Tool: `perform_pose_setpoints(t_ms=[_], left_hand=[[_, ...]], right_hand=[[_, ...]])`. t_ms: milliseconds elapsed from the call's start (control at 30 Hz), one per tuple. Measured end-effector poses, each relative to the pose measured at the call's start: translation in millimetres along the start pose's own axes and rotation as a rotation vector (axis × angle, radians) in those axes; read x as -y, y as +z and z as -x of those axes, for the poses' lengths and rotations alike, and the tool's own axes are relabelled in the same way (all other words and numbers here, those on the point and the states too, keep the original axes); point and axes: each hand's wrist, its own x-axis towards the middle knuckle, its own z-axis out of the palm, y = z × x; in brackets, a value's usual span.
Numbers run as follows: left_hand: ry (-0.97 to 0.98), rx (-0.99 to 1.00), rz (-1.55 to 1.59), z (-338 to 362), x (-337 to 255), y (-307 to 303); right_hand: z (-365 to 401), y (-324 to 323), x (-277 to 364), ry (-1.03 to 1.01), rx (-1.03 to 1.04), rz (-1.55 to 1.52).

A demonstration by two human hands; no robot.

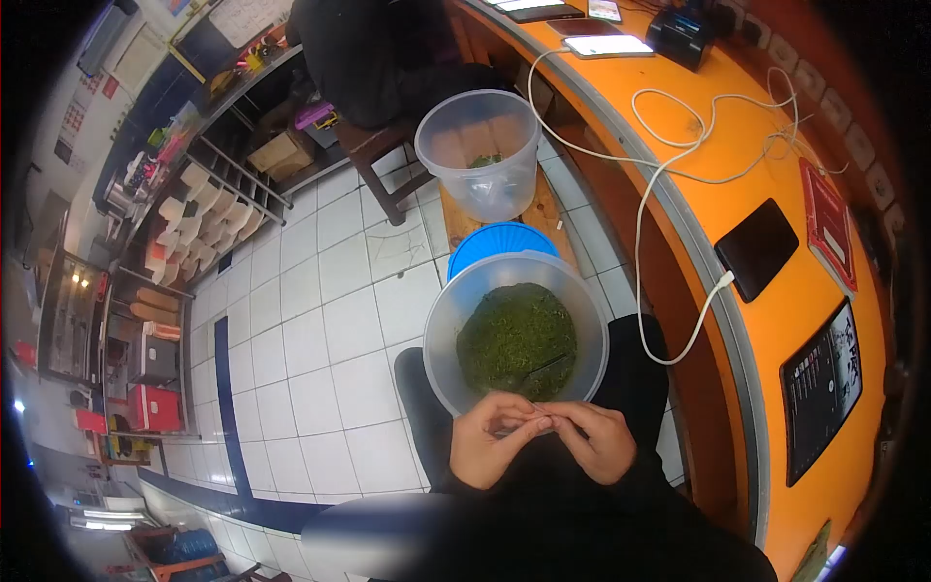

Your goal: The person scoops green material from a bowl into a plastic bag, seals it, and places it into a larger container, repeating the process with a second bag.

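A translucent plastic bucket (446, 369) stands between my knees with a finely chopped green mass (509, 325) inside. The dark end of a utensil (546, 369) rests on the green. Over the bucket's near rim, my left hand (493, 443) and my right hand (596, 441) meet fingertip to fingertip. Both pinch at one spot; something small and thin seems to be between them, too small to name. Just beyond the bucket, partly covered by it, lies a blue round lid (499, 242).
A second translucent bucket (485, 199), with a little green at its bottom, stands on a wooden bench (558, 228). An orange counter (698, 184) on the right holds a cable (637, 252), a black phone (761, 249) and a tablet (815, 393). A person in dark clothes (349, 58) sits ahead.
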Motion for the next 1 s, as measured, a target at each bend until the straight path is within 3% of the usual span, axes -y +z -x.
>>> perform_pose_setpoints(t_ms=[67,167,300,367,533,667,767,867,933,1000], left_hand=[[0.005,-0.003,-0.229,-0.7,-4.3,3.6],[0.023,0.014,-0.481,-1.6,-16.3,11.3],[0.033,0.031,-0.500,-7.8,-9.5,11.5],[0.183,0.054,-0.525,-12.1,-2.1,9.6],[0.276,-0.005,-0.613,-13.2,6.5,9.9],[0.354,-0.070,-0.836,-8.7,13.8,5.2],[0.300,-0.106,-0.640,-4.2,9.0,12.3],[0.144,-0.154,-0.568,-8.0,8.2,3.3],[0.101,-0.164,-0.542,-9.8,7.6,-1.7],[0.052,-0.173,-0.513,-9.5,6.6,-3.0]], right_hand=[[-0.9,2.9,-3.2,0.004,-0.005,0.042],[-5.6,7.8,-8.8,-0.168,-0.113,0.293],[-12.6,8.5,-13.1,-0.254,-0.141,0.480],[-14.1,7.5,-13.1,-0.259,-0.110,0.579],[-14.9,12.0,-15.1,-0.355,-0.117,0.664],[-18.2,4.6,-19.4,-0.265,-0.192,0.735],[-21.7,4.8,-15.5,-0.209,-0.216,0.708],[-21.8,7.3,-15.7,-0.272,-0.207,0.644],[-19.5,9.2,-15.0,-0.478,-0.153,0.635],[-17.1,11.7,-7.0,-0.458,-0.112,0.642]])
